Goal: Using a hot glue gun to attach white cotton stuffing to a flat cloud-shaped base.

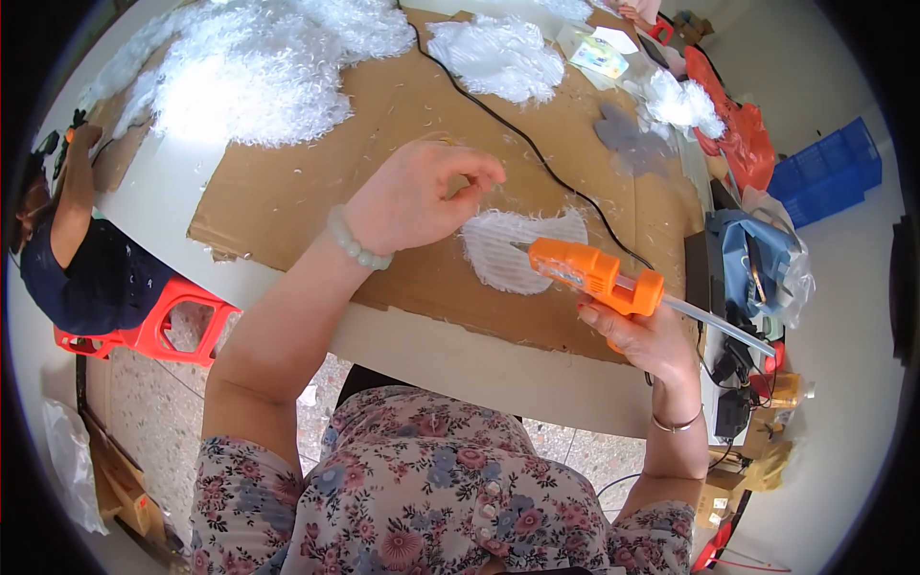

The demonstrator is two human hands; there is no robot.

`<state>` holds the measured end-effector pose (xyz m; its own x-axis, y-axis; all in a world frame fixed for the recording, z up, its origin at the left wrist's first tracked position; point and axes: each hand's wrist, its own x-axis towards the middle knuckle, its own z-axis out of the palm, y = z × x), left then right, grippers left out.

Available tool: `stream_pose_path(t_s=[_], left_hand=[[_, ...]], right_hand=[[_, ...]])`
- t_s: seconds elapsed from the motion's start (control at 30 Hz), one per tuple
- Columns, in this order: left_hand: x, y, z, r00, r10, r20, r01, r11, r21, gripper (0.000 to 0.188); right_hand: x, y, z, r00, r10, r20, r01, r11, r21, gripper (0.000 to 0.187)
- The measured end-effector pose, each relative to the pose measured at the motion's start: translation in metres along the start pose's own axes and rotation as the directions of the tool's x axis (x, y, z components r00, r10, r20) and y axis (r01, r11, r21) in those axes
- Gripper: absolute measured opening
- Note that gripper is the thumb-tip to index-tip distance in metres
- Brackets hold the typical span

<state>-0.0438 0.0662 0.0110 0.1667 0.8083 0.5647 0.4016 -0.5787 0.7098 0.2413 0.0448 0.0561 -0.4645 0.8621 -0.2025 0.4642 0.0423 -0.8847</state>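
My right hand (637, 337) grips an orange hot glue gun (585, 268), with a long translucent glue stick (719, 323) jutting from its back. The gun's nozzle points left, over a white, ribbed, fringed fabric piece (513, 251) lying on the cardboard. Just up and left of that piece, my left hand (422, 195) hovers with its fingers curled and the thumb drawn toward them in a pinch. Whatever may sit between those fingertips is too small to make out.
Brown cardboard (383, 259) covers much of the table. White shredded fluff (259, 81) is heaped at the far left, beside a stack of white pieces (498, 57). A black cable (537, 144) crosses the cardboard. Another person (81, 268) sits at the left near a red stool (182, 321).
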Motion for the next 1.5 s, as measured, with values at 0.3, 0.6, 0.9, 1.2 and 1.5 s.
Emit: stream_pose_path(t_s=[0.3, 0.6, 0.9, 1.2, 1.5], left_hand=[[0.0, -0.002, 0.009, 0.999, 0.004, -0.035, -0.003, 0.999, 0.047, 0.019], [-0.042, 0.068, 0.011, 0.908, 0.233, 0.349, -0.398, 0.742, 0.539, 0.022], [-0.069, 0.055, 0.037, 0.895, 0.157, 0.418, -0.404, 0.685, 0.607, 0.032], [-0.068, 0.053, 0.036, 0.898, 0.135, 0.419, -0.384, 0.706, 0.595, 0.033], [-0.069, 0.052, 0.036, 0.902, 0.141, 0.409, -0.381, 0.707, 0.596, 0.03]], right_hand=[[0.023, 0.002, 0.012, 0.993, -0.104, 0.051, 0.108, 0.989, -0.103, 0.025], [0.033, -0.007, 0.014, 0.995, -0.085, 0.048, 0.093, 0.975, -0.199, 0.025], [0.04, 0.0, 0.015, 0.995, -0.098, 0.033, 0.104, 0.96, -0.26, 0.026], [0.037, -0.005, 0.013, 0.994, -0.093, 0.052, 0.105, 0.934, -0.342, 0.029], [0.039, -0.004, 0.013, 0.995, -0.092, 0.04, 0.1, 0.946, -0.309, 0.027]])
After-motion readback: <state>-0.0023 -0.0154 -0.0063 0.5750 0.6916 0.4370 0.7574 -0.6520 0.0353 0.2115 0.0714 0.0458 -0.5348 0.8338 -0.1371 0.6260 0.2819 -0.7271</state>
